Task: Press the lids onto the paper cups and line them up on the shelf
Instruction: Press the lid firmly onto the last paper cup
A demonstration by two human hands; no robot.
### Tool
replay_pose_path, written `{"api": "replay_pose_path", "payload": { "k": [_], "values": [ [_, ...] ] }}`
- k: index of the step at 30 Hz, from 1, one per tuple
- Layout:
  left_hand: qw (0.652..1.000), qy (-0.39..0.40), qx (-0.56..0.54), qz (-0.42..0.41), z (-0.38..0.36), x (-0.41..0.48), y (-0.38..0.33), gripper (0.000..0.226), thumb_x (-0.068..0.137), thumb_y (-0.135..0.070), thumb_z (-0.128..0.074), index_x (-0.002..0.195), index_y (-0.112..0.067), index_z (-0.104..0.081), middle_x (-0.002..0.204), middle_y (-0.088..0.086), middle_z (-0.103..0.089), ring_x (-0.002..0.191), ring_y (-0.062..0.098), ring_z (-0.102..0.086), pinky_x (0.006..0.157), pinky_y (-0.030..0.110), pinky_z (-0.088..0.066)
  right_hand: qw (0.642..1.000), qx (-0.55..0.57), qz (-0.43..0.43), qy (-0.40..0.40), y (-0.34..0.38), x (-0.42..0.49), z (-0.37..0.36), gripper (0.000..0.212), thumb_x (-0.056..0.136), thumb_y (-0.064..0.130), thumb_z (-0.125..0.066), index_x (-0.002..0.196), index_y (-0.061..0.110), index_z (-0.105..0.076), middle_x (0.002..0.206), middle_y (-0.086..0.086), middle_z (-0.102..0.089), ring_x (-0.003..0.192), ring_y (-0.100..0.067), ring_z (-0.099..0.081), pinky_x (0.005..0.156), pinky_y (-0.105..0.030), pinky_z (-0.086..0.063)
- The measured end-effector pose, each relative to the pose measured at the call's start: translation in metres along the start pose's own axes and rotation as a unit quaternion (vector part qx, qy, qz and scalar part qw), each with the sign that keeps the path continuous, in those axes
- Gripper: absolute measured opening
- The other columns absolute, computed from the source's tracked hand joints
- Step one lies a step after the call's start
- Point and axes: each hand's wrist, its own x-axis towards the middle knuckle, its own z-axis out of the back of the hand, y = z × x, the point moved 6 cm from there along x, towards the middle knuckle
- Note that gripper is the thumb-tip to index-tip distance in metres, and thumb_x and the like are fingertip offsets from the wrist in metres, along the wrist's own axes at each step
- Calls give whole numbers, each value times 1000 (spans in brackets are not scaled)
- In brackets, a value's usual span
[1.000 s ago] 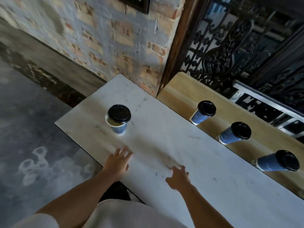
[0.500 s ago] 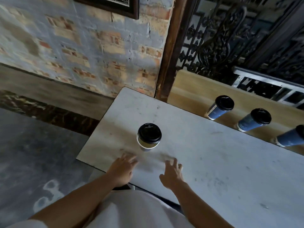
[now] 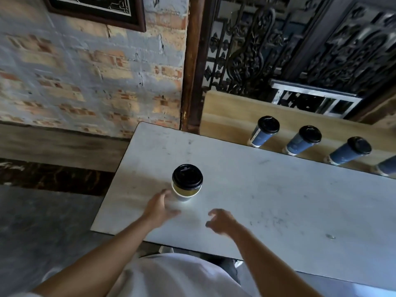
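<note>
white table, one lidded cup, wooden shelf behind, row of blue cups

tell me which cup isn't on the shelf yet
The cup on the white table, beside the left hand; the others stand on the wooden shelf.

A pale grey-white worktop, flecked with dark scuffs, carries a paper cup with a yellow-olive band, a white edge and a glossy black lid. On the honey-toned wooden shelf, blue cups with white bases wear black lids. The brick wall shows orange-red brick under patchy grey-blue paint. Black scrolled ironwork stands behind.
</note>
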Motion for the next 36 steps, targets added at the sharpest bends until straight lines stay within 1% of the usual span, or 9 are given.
{"api": "replay_pose_path", "payload": {
  "k": [3, 5, 7, 11, 14, 21, 24, 28, 36],
  "values": [
    [997, -11, -75, -15, 5, 11, -7, 111, 40, -54, -90, 139, -25, -49, 131, -1, -59, 112, 16, -62, 93, 40, -55, 982, 130, 16, -132, 25, -6, 52, 46, 90, 17, -61, 136, 16, -57, 107, -2, -68, 107, -27, -67, 87, -27, -50],
    [996, -13, -81, -36, 8, 15, -17, 125, 37, -54, -93, 147, -31, -38, 140, -7, -52, 121, 12, -57, 101, 39, -50, 961, 178, 53, -202, 47, -16, 84, 53, 90, 24, -64, 142, 21, -50, 115, 1, -66, 106, -25, -64, 85, -29, -50],
    [990, 3, -120, -75, 6, 18, -28, 133, 37, -52, -96, 151, -27, -32, 144, -7, -52, 125, 11, -56, 104, 35, -48, 949, 214, 114, -201, 74, -26, 102, 66, 88, 34, -70, 148, 29, -42, 131, 0, -58, 110, -22, -62, 87, -33, -52],
    [976, 6, -163, -144, 2, 16, -46, 110, 49, -31, -98, 143, -22, -43, 133, -7, -64, 124, 13, -60, 104, 31, -48, 966, 100, 211, -112, 120, -41, 98, 81, 85, 41, -75, 154, 37, -33, 154, 0, -38, 140, -22, -37, 112, -39, -38],
    [980, -8, -136, -147, 4, 11, -50, 90, 50, -38, -93, 131, -28, -54, 122, -12, -69, 115, 8, -65, 101, 41, -51, 971, 29, 220, -87, 132, -44, 84, 83, 85, 40, -75, 155, 35, -31, 156, 1, -34, 144, -22, -25, 112, -36, -33],
    [987, -31, -97, -125, 5, 10, -54, 82, 52, -44, -91, 125, -35, -55, 114, -18, -71, 107, 2, -66, 93, 38, -55, 964, 5, 230, -134, 132, -44, 77, 77, 82, 31, -77, 150, 25, -42, 149, -1, -41, 139, -24, -31, 107, -34, -38],
    [988, -48, -102, -103, 3, 6, -52, 76, 56, -35, -93, 122, -38, -56, 109, -20, -71, 99, -2, -66, 86, 32, -57, 951, 7, 258, -169, 137, -53, 88, 76, 80, 30, -79, 148, 21, -45, 146, -1, -44, 136, -22, -33, 106, -30, -35],
    [990, -51, -91, -95, 3, 5, -49, 74, 54, -40, -92, 118, -40, -55, 105, -20, -71, 98, 2, -67, 83, 33, -58, 933, 25, 296, -204, 139, -65, 96, 74, 80, 29, -80, 147, 21, -47, 145, 2, -45, 134, -19, -35, 101, -22, -30],
    [988, -42, -109, -96, 0, -1, -53, 77, 62, -31, -90, 129, -40, -54, 113, -23, -69, 103, -5, -64, 83, 16, -50, 941, 1, 293, -170, 123, -62, 71, 71, 82, 25, -77, 147, 23, -47, 147, 6, -43, 137, -17, -32, 100, -17, -29]
  ]
}}
